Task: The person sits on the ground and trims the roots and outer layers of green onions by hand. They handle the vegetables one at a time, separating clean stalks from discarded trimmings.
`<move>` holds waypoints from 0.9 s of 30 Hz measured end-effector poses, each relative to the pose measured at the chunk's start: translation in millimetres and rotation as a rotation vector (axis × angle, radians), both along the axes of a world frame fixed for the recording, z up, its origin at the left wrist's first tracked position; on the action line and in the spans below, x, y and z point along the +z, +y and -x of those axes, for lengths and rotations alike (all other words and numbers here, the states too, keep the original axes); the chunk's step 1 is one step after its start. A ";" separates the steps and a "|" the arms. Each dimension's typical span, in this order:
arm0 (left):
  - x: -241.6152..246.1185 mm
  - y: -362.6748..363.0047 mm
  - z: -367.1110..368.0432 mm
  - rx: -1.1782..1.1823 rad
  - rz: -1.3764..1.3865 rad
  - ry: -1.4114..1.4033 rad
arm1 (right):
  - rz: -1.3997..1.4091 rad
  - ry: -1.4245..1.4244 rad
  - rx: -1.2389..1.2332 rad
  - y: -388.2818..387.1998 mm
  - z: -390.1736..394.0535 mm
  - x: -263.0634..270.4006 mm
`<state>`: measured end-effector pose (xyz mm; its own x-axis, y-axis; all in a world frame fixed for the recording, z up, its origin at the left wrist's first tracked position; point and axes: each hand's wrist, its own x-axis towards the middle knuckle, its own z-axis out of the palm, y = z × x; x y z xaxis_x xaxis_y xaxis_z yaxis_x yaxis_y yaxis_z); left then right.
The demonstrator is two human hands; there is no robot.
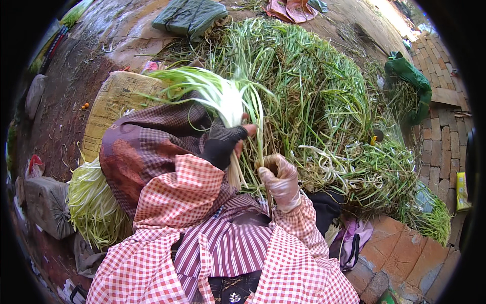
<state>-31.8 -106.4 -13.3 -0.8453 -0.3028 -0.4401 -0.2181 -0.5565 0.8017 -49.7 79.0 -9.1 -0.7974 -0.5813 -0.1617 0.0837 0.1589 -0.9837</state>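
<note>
My left hand [229, 141], in a black fingerless glove, grips a bunch of long chive-like greens [224, 93]. Their leaves fan out up and to the left, while the pale stem ends [236, 171] hang below the fist. In a thin translucent glove, my right hand [281, 181] pinches a green stalk [260, 131] close to its lower end. That stalk stands nearly upright just right of the bunch. A large heap of loose greens [296, 72] spreads beyond both hands, with dry brown leaves mixed in. My fingertips on the right are partly hidden by their own curl.
Left of my knee, a bundle of pale greens [95, 205] lies against a yellow printed sack [117, 100]. A wrapped grey block [47, 207] sits farther left. At the back is a green wrapped package [190, 17]. Brick paving [440, 144] and a green bag [412, 78] are to the right.
</note>
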 end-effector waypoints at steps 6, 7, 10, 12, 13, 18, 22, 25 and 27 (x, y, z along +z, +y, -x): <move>10.3 8.8 -2.7 -0.118 -0.046 0.060 | 0.080 -0.303 -0.028 -3.2 2.4 9.7; 9.0 8.9 -2.4 -0.126 -0.082 0.071 | 0.100 -0.343 -0.052 -4.2 3.5 8.9; 2.2 9.4 -3.1 -0.138 -0.058 0.086 | 0.144 -0.379 -0.126 -6.7 4.7 5.7; -3.4 13.4 -3.1 -0.162 0.070 0.058 | 0.099 -0.314 -0.173 -4.4 6.9 6.6; -6.0 16.2 -3.4 -0.209 0.170 0.040 | 0.131 -0.286 -0.178 -2.5 9.5 8.0; -11.9 21.4 -1.9 -0.453 0.846 0.074 | 0.574 -0.226 -0.294 16.8 34.8 25.5; -4.6 10.4 1.7 -0.193 0.339 0.092 | -0.096 -0.042 -0.294 13.5 35.2 22.3; 6.7 15.2 0.4 -0.148 0.159 0.170 | -0.173 0.006 -0.058 -3.3 14.2 7.8; 13.4 15.0 -3.7 -0.123 0.137 0.088 | -0.122 -0.031 -0.021 -10.3 6.0 2.7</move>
<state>-28.1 -91.5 0.0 -0.9130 -0.2466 -0.3251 -0.2039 -0.4145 0.8869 -55.7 68.7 -6.4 -0.8028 -0.5389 -0.2549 0.1182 0.2752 -0.9541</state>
